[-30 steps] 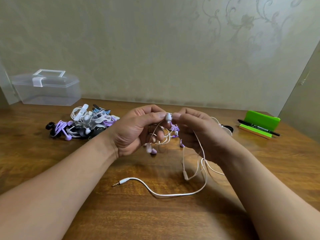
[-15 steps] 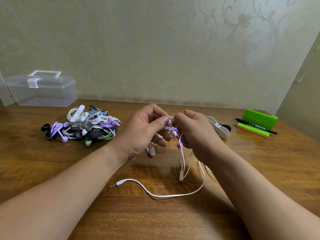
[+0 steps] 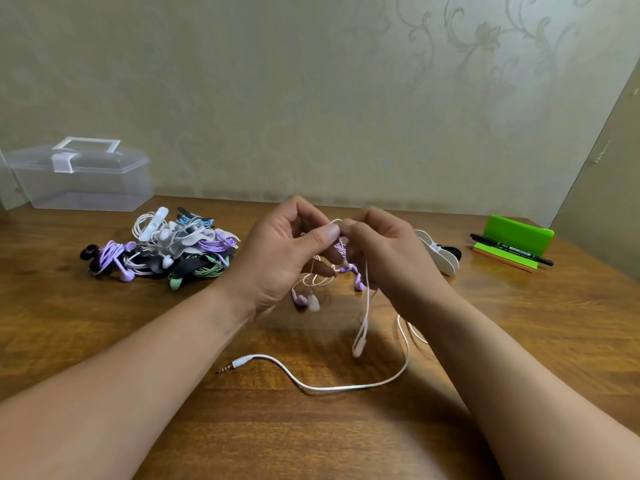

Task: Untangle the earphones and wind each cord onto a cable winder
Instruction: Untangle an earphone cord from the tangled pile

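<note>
The right grip (image 3: 391,258) hides part of the white cable winder (image 3: 438,252). The cord tangle (image 3: 313,280) sits partly behind it & the left grip (image 3: 277,261); the pen (image 3: 512,252) print is too small to read.

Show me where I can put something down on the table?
Bare wood: in front of the earphone pile, beside the left forearm; in front of the green stand, beside the right forearm. Crowded: under the left hand and right hand, where the tangle and white cord are.

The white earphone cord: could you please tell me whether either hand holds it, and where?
Both the left hand and the right hand pinch the thin white earphone cord at its raised top; its jack plug lies free.
</note>
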A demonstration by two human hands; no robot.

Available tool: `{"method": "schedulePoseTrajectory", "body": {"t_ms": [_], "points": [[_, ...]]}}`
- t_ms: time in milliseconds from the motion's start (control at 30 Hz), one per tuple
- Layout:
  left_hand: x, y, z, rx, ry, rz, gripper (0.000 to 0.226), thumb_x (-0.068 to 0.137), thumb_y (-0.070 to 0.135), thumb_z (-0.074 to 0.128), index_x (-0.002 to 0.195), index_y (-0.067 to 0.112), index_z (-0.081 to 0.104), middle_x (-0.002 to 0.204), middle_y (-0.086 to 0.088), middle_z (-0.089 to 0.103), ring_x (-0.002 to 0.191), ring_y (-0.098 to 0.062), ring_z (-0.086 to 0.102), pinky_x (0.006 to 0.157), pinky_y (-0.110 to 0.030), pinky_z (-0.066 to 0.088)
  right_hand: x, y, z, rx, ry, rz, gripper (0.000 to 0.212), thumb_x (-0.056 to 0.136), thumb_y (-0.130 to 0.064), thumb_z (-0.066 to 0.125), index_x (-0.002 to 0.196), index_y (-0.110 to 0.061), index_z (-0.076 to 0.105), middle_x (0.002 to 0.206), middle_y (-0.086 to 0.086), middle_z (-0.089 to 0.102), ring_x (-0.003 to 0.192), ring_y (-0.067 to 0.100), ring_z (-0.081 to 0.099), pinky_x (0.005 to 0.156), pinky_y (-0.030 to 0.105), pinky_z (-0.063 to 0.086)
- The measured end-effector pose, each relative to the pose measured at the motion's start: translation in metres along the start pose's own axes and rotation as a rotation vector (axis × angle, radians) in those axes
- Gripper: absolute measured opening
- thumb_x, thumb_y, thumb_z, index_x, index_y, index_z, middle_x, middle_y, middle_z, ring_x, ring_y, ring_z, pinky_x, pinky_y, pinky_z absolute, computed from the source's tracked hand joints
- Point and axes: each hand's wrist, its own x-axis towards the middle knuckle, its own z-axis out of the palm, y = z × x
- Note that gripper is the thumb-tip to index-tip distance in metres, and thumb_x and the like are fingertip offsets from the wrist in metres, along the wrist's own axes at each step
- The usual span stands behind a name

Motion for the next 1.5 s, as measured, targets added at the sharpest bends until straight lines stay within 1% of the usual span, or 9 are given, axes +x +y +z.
{"method": "schedulePoseTrajectory", "body": {"t_ms": [167,433,567,733,867,967,1133,1333,1500], "points": [[0.002,0.001,-0.003,-0.071,0.001,-0.074,0.006,0.099,0.003,0.063,0.101,0.008,0.06,0.09,-0.021,0.068,0.074,-0.026,0.073,0.055,-0.03,0.056,0.0,0.007,0.005,-0.183,0.073,-0.231,0.005,0.099,-0.021,0.069,0.096,-0.02,0.073,0.084,-0.001,0.073,0.081,0.015,0.071,0.068,0.034,0.057],[0.0,-0.005,-0.006,0.354,-0.03,-0.079,0.017,0.104,0.018,0.06,0.102,0.034,0.055,0.074,-0.007,0.066,0.052,-0.019,0.061,0.048,-0.052,0.059,-0.003,0.007,0.004,-0.092,-0.077,-0.187,0.005,0.1,-0.011,0.066,0.102,-0.012,0.071,0.079,0.007,0.071,0.062,0.015,0.063,0.055,0.034,0.051],[0.005,-0.001,-0.011,0.493,0.051,-0.026,0.02,0.1,0.012,0.059,0.1,0.029,0.069,0.055,0.005,0.055,0.049,-0.01,0.049,0.05,-0.026,0.05,-0.001,0.001,0.0,0.23,-0.235,-0.005,0.011,0.102,-0.002,0.06,0.112,-0.005,0.066,0.078,0.012,0.065,0.054,0.018,0.057,0.051,0.031,0.051],[0.012,0.005,-0.019,0.288,0.208,-0.079,0.011,0.104,0.013,0.057,0.102,0.006,0.065,0.074,-0.005,0.071,0.043,-0.017,0.049,0.042,-0.02,0.037,0.007,-0.002,-0.008,0.589,-0.233,0.171,0.019,0.106,-0.001,0.047,0.117,-0.003,0.062,0.076,0.009,0.059,0.05,0.013,0.049,0.049,0.029,0.053],[0.01,0.004,-0.014,0.132,0.231,-0.131,0.008,0.105,0.012,0.054,0.1,0.006,0.058,0.095,-0.015,0.073,0.044,-0.021,0.051,0.036,-0.017,0.03,0.009,0.002,-0.011,0.46,-0.312,0.323,0.012,0.106,-0.01,0.044,0.103,-0.007,0.056,0.063,0.0,0.034,0.042,0.007,0.023,0.034,0.017,0.022],[0.008,0.005,-0.013,0.075,0.214,-0.157,0.01,0.104,0.013,0.055,0.095,0.011,0.059,0.096,-0.009,0.071,0.049,-0.018,0.05,0.037,-0.018,0.028,0.009,0.005,-0.012,0.266,-0.301,0.289,0.02,0.107,-0.024,0.055,0.096,-0.009,0.062,0.062,-0.002,0.023,0.045,0.009,0.018,0.036,0.018,0.019],[0.007,0.002,-0.009,0.064,0.279,-0.17,0.012,0.099,0.01,0.054,0.088,0.009,0.057,0.086,-0.01,0.071,0.048,-0.02,0.054,0.041,-0.021,0.026,0.008,0.004,-0.012,0.207,-0.204,0.209,0.029,0.103,-0.018,0.06,0.076,-0.016,0.07,0.055,-0.004,0.026,0.044,0.011,0.021,0.037,0.019,0.023],[0.006,0.004,-0.008,-0.082,0.163,-0.26,0.005,0.106,0.012,0.05,0.101,0.009,0.05,0.072,-0.007,0.071,0.039,-0.018,0.052,0.039,-0.022,0.021,0.007,0.002,-0.014,0.237,-0.228,0.188,0.025,0.098,-0.031,0.068,0.082,-0.014,0.06,0.056,-0.002,0.022,0.046,0.013,0.016,0.04,0.018,0.02],[0.005,0.004,-0.009,-0.073,0.077,-0.28,0.008,0.106,0.016,0.053,0.101,0.01,0.054,0.081,-0.01,0.069,0.037,-0.014,0.048,0.045,-0.028,0.024,0.011,0.007,-0.013,0.246,-0.121,0.111,0.035,0.1,-0.021,0.068,0.066,-0.021,0.06,0.062,0.001,0.046,0.052,0.014,0.037,0.051,0.026,0.033]]}}
